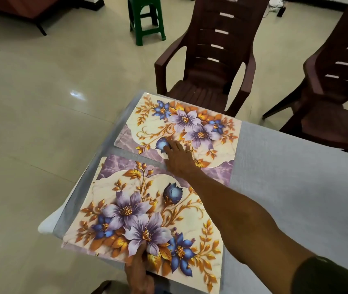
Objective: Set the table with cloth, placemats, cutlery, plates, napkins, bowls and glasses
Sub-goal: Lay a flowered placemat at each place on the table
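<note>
My left hand (pixel 138 270) pinches the near edge of the nearer floral purple-and-gold rectangular placemat (pixel 147 219) on the grey-cloth-covered table (pixel 296 177). My right hand (pixel 176 155) lies flat, fingers straight, on the farther matching placemat (pixel 181 128), just beyond the first.

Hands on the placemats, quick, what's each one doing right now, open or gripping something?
Left hand: grips the near edge of the near placemat, thumb on top.
Right hand: open, fingers flat on the far placemat.
</note>
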